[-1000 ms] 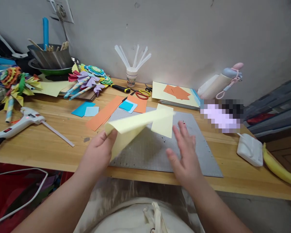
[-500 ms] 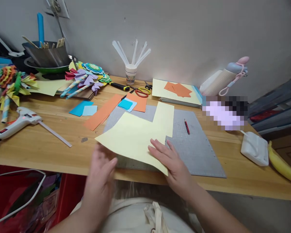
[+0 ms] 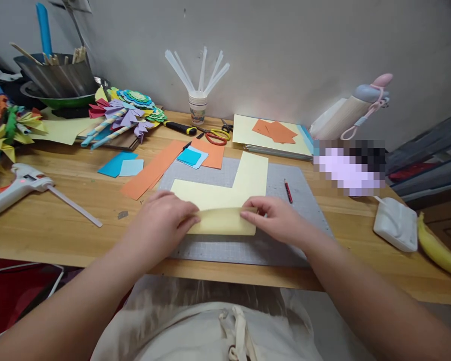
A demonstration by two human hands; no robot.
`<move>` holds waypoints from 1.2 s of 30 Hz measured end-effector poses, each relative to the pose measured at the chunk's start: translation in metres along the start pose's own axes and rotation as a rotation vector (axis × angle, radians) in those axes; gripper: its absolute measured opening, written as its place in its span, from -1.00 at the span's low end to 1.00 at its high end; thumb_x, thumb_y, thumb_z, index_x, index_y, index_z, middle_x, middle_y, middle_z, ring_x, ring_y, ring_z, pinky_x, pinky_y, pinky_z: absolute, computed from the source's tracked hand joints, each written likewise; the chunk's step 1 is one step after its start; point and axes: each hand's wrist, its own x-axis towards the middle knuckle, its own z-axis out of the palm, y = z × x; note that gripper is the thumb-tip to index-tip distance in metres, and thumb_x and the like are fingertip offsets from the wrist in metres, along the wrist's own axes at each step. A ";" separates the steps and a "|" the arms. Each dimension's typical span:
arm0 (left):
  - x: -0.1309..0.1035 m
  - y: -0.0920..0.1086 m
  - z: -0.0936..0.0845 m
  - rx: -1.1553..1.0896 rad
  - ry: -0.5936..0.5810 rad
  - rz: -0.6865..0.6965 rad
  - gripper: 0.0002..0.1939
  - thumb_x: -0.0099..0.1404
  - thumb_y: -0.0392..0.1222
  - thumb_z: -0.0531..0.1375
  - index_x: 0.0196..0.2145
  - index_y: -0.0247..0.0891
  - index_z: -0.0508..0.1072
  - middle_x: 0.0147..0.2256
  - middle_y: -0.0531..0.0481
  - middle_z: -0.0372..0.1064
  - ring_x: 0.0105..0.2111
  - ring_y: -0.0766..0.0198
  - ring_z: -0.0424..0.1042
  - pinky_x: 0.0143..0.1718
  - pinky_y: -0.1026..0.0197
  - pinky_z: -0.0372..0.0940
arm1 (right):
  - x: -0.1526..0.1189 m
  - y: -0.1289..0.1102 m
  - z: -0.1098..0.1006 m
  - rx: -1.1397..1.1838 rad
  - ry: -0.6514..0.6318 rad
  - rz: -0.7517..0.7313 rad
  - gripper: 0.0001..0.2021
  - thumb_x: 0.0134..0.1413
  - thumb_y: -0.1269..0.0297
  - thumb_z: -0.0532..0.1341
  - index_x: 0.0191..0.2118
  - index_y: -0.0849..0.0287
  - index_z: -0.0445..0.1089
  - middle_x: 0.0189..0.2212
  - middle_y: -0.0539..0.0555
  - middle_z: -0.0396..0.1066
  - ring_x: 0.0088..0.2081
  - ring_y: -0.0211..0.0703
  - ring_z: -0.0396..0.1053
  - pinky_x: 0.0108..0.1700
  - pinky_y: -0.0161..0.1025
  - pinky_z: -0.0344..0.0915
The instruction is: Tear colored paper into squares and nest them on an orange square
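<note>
A pale yellow L-shaped sheet of paper (image 3: 248,175) lies on the grey cutting mat (image 3: 285,225), one arm pointing away from me. Its near edge is bent up and over in a curve. My left hand (image 3: 169,215) pinches the left part of that bent edge, and my right hand (image 3: 274,218) pinches it near the right end. A red pencil (image 3: 288,191) rests on the mat to the right of the paper. Blue squares (image 3: 191,157) and orange strips (image 3: 156,170) lie beyond my left hand.
At the left are a glue gun (image 3: 26,183), paper flowers (image 3: 131,110) and a metal pot (image 3: 58,75). Scissors (image 3: 218,137), a cutter (image 3: 180,128) and a paper cup (image 3: 198,108) stand or lie at the back. A white device (image 3: 395,224) and banana (image 3: 439,248) are right.
My left hand has come up to the paper and taken hold of its near edge. My right hand has gone from lying flat to pinching. The near edge is now curled over.
</note>
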 end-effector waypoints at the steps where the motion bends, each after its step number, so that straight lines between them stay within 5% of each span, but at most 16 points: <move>1: 0.007 0.003 0.001 0.061 0.065 -0.025 -0.84 0.30 -0.18 0.14 -0.23 -0.19 0.51 -0.32 -0.02 0.52 -0.26 0.12 0.44 -0.08 0.01 0.24 | 0.010 0.003 -0.003 0.009 0.002 0.014 -0.77 0.11 0.13 0.15 -0.38 0.16 0.43 -0.52 -0.03 0.37 -0.47 -0.24 0.25 -0.44 -0.29 0.15; 3: 0.017 0.013 0.007 0.140 0.165 -0.026 -0.73 0.32 -0.24 0.11 -0.03 -0.21 0.44 -0.04 -0.13 0.45 -0.03 0.03 0.38 0.05 -0.08 0.16 | 0.029 0.013 -0.006 0.023 -0.006 0.034 -0.78 0.07 0.12 0.17 -0.41 0.17 0.40 -0.55 -0.06 0.29 -0.50 -0.28 0.18 -0.47 -0.32 0.09; 5: 0.020 0.025 0.017 0.120 0.132 0.086 -0.69 0.36 -0.28 0.05 0.03 -0.17 0.39 0.11 -0.11 0.34 0.09 0.07 0.30 0.17 -0.11 0.03 | 0.042 0.022 -0.005 0.027 0.006 0.041 -0.78 0.04 0.12 0.17 -0.42 0.18 0.38 -0.56 -0.07 0.26 -0.50 -0.28 0.17 -0.47 -0.33 0.08; 8: 0.019 0.039 0.038 0.044 -0.015 0.260 -0.63 0.38 -0.34 -0.01 0.08 -0.12 0.34 0.17 -0.03 0.29 0.17 0.18 0.23 0.24 -0.07 -0.06 | 0.049 0.032 -0.001 0.025 0.037 0.041 -0.79 0.04 0.14 0.16 -0.43 0.18 0.37 -0.56 -0.07 0.26 -0.50 -0.28 0.17 -0.48 -0.33 0.05; 12: 0.022 0.044 0.056 0.063 -0.038 0.281 -0.50 0.32 -0.47 -0.05 0.15 -0.16 0.28 0.17 -0.05 0.29 0.20 0.20 0.22 0.25 -0.05 -0.04 | 0.048 0.036 0.001 0.045 0.042 0.021 -0.79 0.06 0.15 0.14 -0.42 0.17 0.37 -0.56 -0.06 0.29 -0.49 -0.28 0.18 -0.47 -0.33 0.05; 17: 0.025 0.042 0.051 0.137 0.034 0.356 -0.57 0.33 -0.44 -0.05 0.09 -0.25 0.36 0.08 -0.08 0.40 0.10 0.15 0.35 0.21 -0.01 0.06 | 0.043 0.034 0.000 0.107 0.013 -0.010 -0.80 0.08 0.14 0.15 -0.40 0.17 0.38 -0.56 -0.08 0.28 -0.50 -0.29 0.17 -0.47 -0.34 0.06; 23: -0.003 0.035 0.039 0.137 0.051 0.368 -0.51 0.35 -0.43 -0.06 0.16 -0.12 0.30 0.13 0.02 0.36 0.15 0.22 0.30 0.27 0.06 -0.06 | 0.031 0.017 0.005 0.079 -0.085 -0.048 -0.83 0.10 0.19 0.16 -0.40 0.14 0.39 -0.56 -0.08 0.29 -0.50 -0.30 0.19 -0.46 -0.33 0.03; 30: -0.019 0.043 0.049 0.132 0.033 0.232 -0.52 0.35 -0.32 0.02 0.19 -0.04 0.28 0.21 0.02 0.24 0.21 0.13 0.20 0.31 -0.01 -0.23 | 0.031 0.020 0.008 0.001 0.010 -0.040 -0.86 0.09 0.25 0.16 -0.45 0.14 0.32 -0.53 -0.07 0.33 -0.49 -0.29 0.21 -0.44 -0.31 0.05; 36: -0.024 0.052 0.052 0.080 0.030 0.200 -0.56 0.39 -0.18 0.06 0.20 -0.05 0.28 0.08 0.01 0.40 0.10 0.17 0.32 0.31 0.01 -0.22 | 0.034 0.027 0.008 0.005 0.069 -0.057 -0.88 0.04 0.29 0.19 -0.48 0.16 0.30 -0.53 -0.06 0.33 -0.48 -0.29 0.21 -0.42 -0.31 0.08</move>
